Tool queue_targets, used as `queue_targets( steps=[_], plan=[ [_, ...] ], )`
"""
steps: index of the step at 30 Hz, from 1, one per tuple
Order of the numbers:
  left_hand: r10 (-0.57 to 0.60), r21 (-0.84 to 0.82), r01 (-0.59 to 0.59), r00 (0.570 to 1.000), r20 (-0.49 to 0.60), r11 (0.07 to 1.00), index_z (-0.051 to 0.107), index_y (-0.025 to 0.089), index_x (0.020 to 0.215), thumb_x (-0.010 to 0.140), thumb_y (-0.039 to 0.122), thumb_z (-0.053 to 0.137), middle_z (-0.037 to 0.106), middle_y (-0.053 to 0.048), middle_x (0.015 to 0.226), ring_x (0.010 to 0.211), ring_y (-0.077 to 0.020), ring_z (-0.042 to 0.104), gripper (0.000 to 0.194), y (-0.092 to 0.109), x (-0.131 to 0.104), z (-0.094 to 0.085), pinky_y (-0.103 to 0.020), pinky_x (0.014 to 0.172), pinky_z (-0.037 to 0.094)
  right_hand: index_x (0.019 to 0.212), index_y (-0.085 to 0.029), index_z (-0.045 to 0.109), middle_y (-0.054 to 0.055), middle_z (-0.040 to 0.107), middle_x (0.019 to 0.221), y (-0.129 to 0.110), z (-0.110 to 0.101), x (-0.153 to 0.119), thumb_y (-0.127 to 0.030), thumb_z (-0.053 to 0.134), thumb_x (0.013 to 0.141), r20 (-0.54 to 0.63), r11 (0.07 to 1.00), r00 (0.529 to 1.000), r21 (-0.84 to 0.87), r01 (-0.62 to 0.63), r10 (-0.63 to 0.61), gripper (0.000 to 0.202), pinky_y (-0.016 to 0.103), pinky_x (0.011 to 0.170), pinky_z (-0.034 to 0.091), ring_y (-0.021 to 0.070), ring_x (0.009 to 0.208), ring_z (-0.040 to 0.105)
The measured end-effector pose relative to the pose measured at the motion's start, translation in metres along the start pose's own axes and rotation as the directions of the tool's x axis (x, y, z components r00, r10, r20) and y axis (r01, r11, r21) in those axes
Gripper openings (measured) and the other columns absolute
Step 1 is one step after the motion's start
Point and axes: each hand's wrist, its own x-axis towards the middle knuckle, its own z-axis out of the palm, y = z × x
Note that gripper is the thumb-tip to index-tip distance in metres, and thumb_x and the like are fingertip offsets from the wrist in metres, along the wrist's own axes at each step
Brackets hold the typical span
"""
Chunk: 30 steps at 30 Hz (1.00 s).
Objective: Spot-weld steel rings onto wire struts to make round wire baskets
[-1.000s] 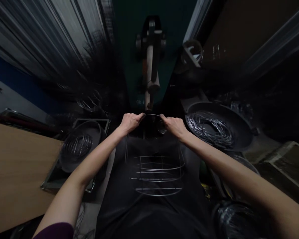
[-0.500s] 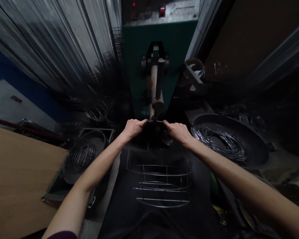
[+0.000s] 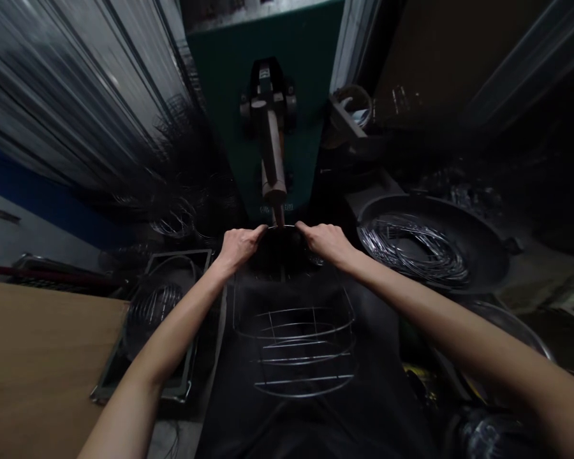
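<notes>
Just in front of the green machine point(image 3: 310, 127), your left hand point(image 3: 239, 247) and right hand point(image 3: 330, 243), fingers closed, grip the far edge of a wire frame point(image 3: 303, 380), which spreads from the machine toward you. Its crossbars look already joined; whether the edge at the machine's tip is fastened, I cannot tell.

Below the fingers point(image 3: 305, 231), the wire rack point(image 3: 307, 358) is smooth metal with a bright gloss, against dark cloth point(image 3: 291, 430) that looks matt and creased. Just beyond the fingers, the rod point(image 3: 272, 150) is dull metal, the green panel point(image 3: 215, 83) behind it smooth, paint-like. To their right, glossy metal wires point(image 3: 414, 252) in a matt dark pan point(image 3: 485, 245); to their left, a smooth, matt wooden board point(image 3: 43, 360)
</notes>
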Motion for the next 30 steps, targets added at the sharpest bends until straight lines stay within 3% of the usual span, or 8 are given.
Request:
queue_targets(
  steps=[6, 16, 26, 30],
  plan=[
    [0.038, -0.184, -0.035, 0.999, 0.013, 0.982, 0.064, 0.024, 0.112, 0.096, 0.041, 0.037, 0.071, -0.007, 0.080, 0.072, -0.0205, 0.066, 0.036, -0.006, -0.001, -0.003, -0.024, 0.060, 0.037, 0.134, -0.025, 0.045, 0.014, 0.066, 0.093, 0.000, -0.008, -0.001, -0.029, 0.030, 0.098, 0.025, 0.998, 0.999, 0.064, -0.021, 0.020, 0.039, 0.030, 0.068, 0.044, 0.0275, 0.086, 0.065],
    [0.156, -0.458, -0.121, 0.987, 0.039, 0.881, 0.066, 0.017, 0.101, 0.094, 0.038, 0.038, 0.070, -0.005, 0.085, 0.075, -0.0165, 0.063, 0.036, -0.022, 0.004, -0.007, -0.023, 0.065, 0.039, 0.117, -0.027, 0.059, 0.008, 0.066, 0.101, 0.007, -0.007, 0.012, -0.047, 0.029, 0.098, 0.031, 0.961, 0.999, 0.277, -0.022, 0.014, 0.041, 0.029, 0.070, 0.045, 0.0237, 0.088, 0.063],
    [0.098, -0.427, -0.095, 0.995, -0.015, 0.899, 0.067, 0.017, 0.098, 0.095, 0.030, 0.040, 0.071, -0.007, 0.082, 0.072, -0.0172, 0.065, 0.030, -0.002, -0.003, -0.007, -0.023, 0.063, 0.039, 0.109, -0.023, 0.062, 0.007, 0.067, 0.096, 0.012, -0.006, 0.004, -0.041, 0.029, 0.099, 0.016, 0.978, 0.999, 0.204, -0.037, 0.034, 0.038, 0.027, 0.067, 0.043, 0.0224, 0.084, 0.063],
    [0.105, -0.415, -0.100, 0.994, -0.013, 0.904, 0.067, 0.018, 0.100, 0.095, 0.030, 0.040, 0.072, -0.008, 0.088, 0.078, -0.0182, 0.067, 0.030, -0.002, 0.000, -0.007, -0.023, 0.065, 0.040, 0.112, -0.023, 0.062, 0.007, 0.067, 0.103, 0.017, -0.006, 0.000, -0.042, 0.032, 0.099, 0.031, 0.952, 0.997, 0.298, -0.077, 0.071, 0.038, 0.027, 0.074, 0.044, 0.0228, 0.092, 0.063]
  ],
)
